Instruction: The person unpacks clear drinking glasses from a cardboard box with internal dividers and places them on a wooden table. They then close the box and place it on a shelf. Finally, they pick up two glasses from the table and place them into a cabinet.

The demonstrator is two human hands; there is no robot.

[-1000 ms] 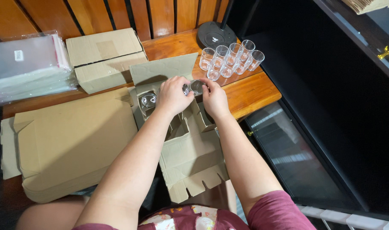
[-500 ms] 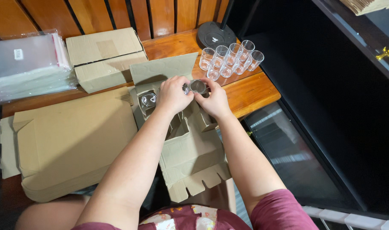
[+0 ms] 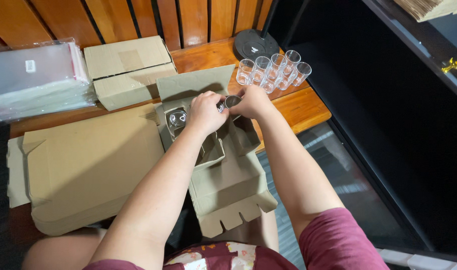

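Both arms reach forward, left hand and right hand meeting, each grip closed on one small glass above the open cardboard box.

Nine clear glasses on table; two closed boxes.

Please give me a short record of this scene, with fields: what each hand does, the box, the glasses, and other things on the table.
left hand: left hand over the open cardboard box, grip closed on a small clear glass together with the other hand
right hand: right hand touching the same glass from the right
box: divided into compartments; one glass in the box already sits at its left
glasses: row of clear glasses standing on the wooden table
other things: flat cardboard sheets, two closed cartons, stack of clear plastic bags, black round base
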